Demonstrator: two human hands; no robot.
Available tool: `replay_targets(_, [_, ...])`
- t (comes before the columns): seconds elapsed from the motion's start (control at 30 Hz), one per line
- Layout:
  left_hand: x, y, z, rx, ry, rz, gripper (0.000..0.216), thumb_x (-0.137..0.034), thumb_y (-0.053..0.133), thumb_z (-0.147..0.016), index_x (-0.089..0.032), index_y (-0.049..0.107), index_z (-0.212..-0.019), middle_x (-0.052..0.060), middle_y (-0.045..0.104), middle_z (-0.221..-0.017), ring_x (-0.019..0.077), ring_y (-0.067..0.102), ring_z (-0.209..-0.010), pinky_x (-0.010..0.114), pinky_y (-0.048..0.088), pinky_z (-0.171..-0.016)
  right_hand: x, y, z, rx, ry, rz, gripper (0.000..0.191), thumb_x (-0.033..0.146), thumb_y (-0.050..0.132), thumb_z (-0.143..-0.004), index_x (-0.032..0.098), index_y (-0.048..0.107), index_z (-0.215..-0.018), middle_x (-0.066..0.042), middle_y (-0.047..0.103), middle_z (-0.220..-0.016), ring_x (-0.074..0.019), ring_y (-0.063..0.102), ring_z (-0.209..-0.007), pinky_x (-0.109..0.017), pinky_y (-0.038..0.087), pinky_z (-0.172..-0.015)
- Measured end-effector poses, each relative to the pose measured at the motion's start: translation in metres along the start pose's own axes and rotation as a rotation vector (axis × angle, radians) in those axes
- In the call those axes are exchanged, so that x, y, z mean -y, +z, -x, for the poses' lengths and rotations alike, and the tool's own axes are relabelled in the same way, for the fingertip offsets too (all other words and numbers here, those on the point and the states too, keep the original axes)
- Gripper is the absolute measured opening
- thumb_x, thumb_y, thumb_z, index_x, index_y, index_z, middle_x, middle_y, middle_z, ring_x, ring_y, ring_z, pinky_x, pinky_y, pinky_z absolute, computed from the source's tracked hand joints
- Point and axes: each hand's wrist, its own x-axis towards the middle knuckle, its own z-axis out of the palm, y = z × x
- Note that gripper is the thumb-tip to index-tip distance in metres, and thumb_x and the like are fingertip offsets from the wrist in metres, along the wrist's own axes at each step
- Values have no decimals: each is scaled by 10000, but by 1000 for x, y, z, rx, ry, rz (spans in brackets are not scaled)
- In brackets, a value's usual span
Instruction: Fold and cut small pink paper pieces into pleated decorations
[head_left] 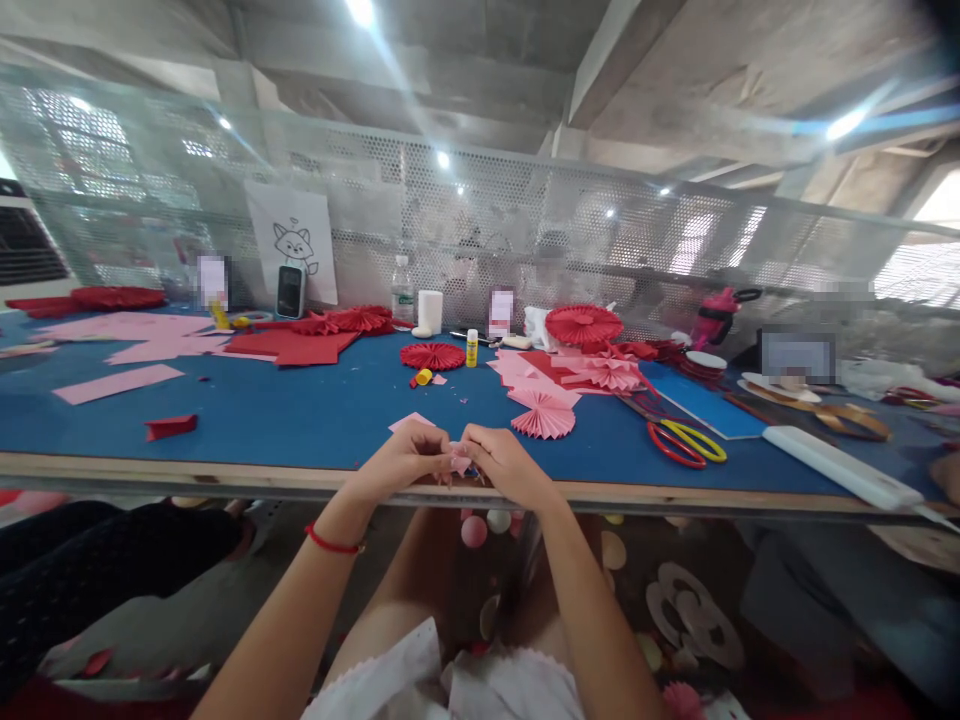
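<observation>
My left hand [401, 458] and my right hand [504, 462] meet at the near edge of the blue table [300, 410]. Both pinch a small folded piece of pink paper [459, 460] between their fingertips. Most of that paper is hidden by my fingers. A red string bracelet sits on my left wrist. A pink pleated paper fan [543, 415] lies just beyond my right hand. A small pink paper scrap [411, 420] lies just beyond my left hand.
Red-and-yellow scissors [686, 442] lie right of the fan. Red fans [432, 355], a glue bottle [472, 348], pink sheets [120, 383] and red sheets [300, 347] cover the table. A white bar [840, 466] lies at the right. A mesh screen stands behind.
</observation>
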Motion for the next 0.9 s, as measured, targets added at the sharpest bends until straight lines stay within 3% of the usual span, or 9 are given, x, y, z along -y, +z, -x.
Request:
replay_targets(0.33, [0, 0, -1, 12, -5, 3, 372, -400, 892, -660, -125, 663, -555, 24, 661, -521, 94, 555, -486, 180, 413, -501, -1, -1, 1, 3, 7, -15, 365, 438, 426, -1035, 201, 477, -762, 38, 507, -654, -128, 474, -645, -239, 300, -634])
replay_targets(0.6, [-1, 1, -2, 14, -15, -15, 394, -428, 889, -663, -129, 654, -559, 21, 657, -528, 89, 547, -486, 171, 392, -481, -2, -1, 1, 5, 9, -10, 314, 359, 425, -1032, 205, 482, -765, 35, 504, -647, -133, 469, -653, -241, 294, -631])
replay_targets(0.9, [0, 1, -1, 7, 0, -50, 421, -489, 836, -723, -133, 665, -579, 37, 663, -536, 107, 558, -474, 193, 403, -462, -3, -2, 1, 3, 0, -15, 338, 401, 428, -1036, 208, 476, -763, 37, 507, -648, -136, 484, -658, -239, 309, -643])
